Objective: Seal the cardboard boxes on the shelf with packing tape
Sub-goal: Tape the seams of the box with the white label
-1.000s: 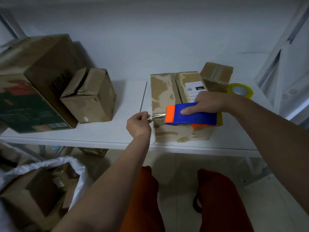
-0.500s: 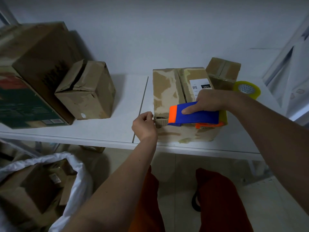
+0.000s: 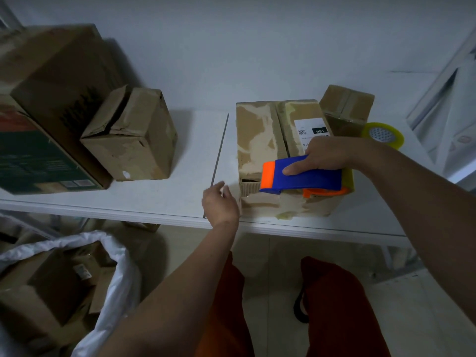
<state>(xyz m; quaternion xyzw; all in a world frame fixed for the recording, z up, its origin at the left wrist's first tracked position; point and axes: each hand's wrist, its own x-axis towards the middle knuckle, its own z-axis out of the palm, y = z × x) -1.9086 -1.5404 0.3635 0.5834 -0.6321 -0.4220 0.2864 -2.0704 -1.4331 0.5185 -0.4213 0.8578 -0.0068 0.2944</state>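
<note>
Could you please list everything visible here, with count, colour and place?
cardboard boxes: four, brown, on the shelf; two left, two right
tape dispenser: one, blue and orange, against the front right box
tape roll: one, yellowish, shelf far right
shelf: one, white
white bag: one, holding cardboard, floor lower left
left hand: beside the box's front corner, fingers loose
right hand: gripping the dispenser

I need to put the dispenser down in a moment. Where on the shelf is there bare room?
Bare shelf lies between the small dented box and the labelled box, around the left hand. A narrower strip runs along the front edge. The right end is crowded: another box and a tape roll.
</note>
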